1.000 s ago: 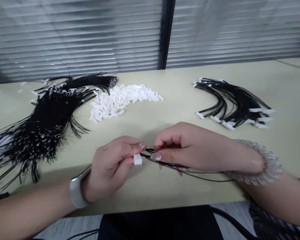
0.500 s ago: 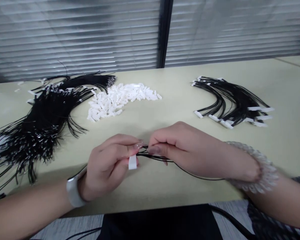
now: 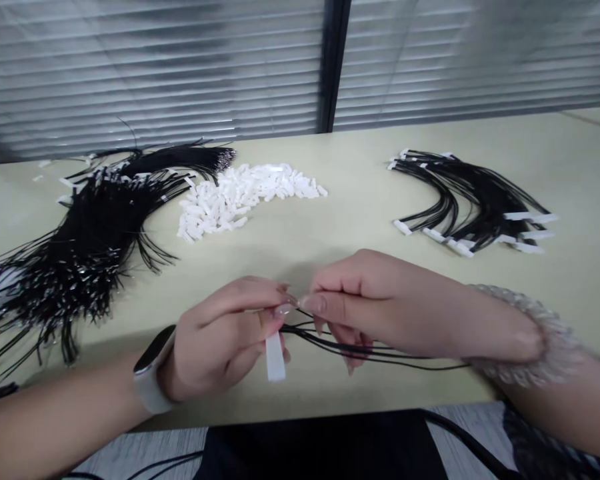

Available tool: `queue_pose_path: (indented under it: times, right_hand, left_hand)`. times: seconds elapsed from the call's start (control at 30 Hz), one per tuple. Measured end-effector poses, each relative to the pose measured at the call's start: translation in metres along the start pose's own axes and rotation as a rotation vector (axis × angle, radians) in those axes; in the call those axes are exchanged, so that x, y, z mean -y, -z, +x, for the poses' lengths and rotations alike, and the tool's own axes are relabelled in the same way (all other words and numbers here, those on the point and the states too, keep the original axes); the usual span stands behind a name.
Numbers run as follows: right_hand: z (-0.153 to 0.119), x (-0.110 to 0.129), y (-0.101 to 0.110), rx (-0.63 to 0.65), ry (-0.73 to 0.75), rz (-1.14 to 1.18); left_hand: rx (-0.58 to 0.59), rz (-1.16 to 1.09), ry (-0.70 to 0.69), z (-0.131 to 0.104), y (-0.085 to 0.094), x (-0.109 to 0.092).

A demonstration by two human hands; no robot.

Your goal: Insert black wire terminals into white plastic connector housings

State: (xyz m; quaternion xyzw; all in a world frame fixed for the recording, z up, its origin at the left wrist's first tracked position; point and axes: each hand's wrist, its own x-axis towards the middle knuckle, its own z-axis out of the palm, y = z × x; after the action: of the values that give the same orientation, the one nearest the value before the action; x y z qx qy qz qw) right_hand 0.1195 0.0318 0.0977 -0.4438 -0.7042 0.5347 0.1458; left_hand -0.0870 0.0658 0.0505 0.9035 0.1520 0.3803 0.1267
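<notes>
Near the table's front, my left hand (image 3: 230,330) pinches a white connector (image 3: 275,358) that hangs below its thumb. Several thin black wires (image 3: 325,341) run right from the connector and pass under my right hand (image 3: 375,303). The thumb and index finger of my right hand are closed on a black wire, their tips almost touching my left fingertips. My right hand's lower fingers curl near the loose wires. The wire ends between the fingertips are too small to make out.
A large heap of black wires (image 3: 95,227) covers the table's left side, beside a pile of white connectors (image 3: 245,197). Finished-looking bundles of black wires with white connectors (image 3: 485,197) lie at the right. Window blinds (image 3: 155,67) stand behind the table (image 3: 350,213).
The fingertips of both hands have come together at one wire. More of the white connector shows below my left thumb, and the wires hang lower and more spread under my right hand.
</notes>
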Motion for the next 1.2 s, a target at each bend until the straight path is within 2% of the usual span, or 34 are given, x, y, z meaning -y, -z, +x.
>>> queue_pose_path:
  times: [0.17,0.27,0.47,0.63,0.77,0.9,0.97,1.07,1.13,1.2]
  right_hand:
    - [0.000,-0.002,0.000,0.154,-0.064,0.060]
    - [0.003,-0.004,-0.001,0.154,-0.078,0.183]
    - [0.008,-0.006,-0.002,0.203,-0.130,0.398]
    - [0.005,-0.004,-0.003,0.163,-0.109,0.385]
    - [0.003,-0.004,-0.001,0.125,-0.091,0.357]
    - [0.003,-0.004,0.001,0.171,-0.115,0.381]
    - [0.004,-0.003,0.001,0.205,-0.133,0.372]
    - [0.003,-0.001,0.000,0.165,-0.102,0.228]
    - [0.002,0.000,-0.001,-0.012,-0.003,-0.072]
    - [0.002,0.000,-0.001,-0.248,0.142,-0.509]
  left_hand:
    - [-0.048,-0.067,0.003,0.002,-0.001,-0.001]
    - [-0.069,-0.130,0.022,0.002,-0.002,-0.003]
    - [-0.100,-0.302,0.174,0.005,-0.004,-0.007]
    - [-0.128,-0.248,0.091,0.009,-0.002,-0.007]
    - [-0.141,-0.235,0.083,0.010,-0.003,-0.006]
    - [-0.109,-0.219,0.010,0.009,-0.002,-0.005]
    - [-0.083,-0.227,0.039,0.007,-0.002,-0.003]
    - [-0.020,-0.208,0.038,0.001,-0.003,0.001]
    - [-0.013,-0.186,0.041,-0.002,-0.005,0.003]
    - [-0.051,-0.200,0.170,-0.004,-0.007,0.003]
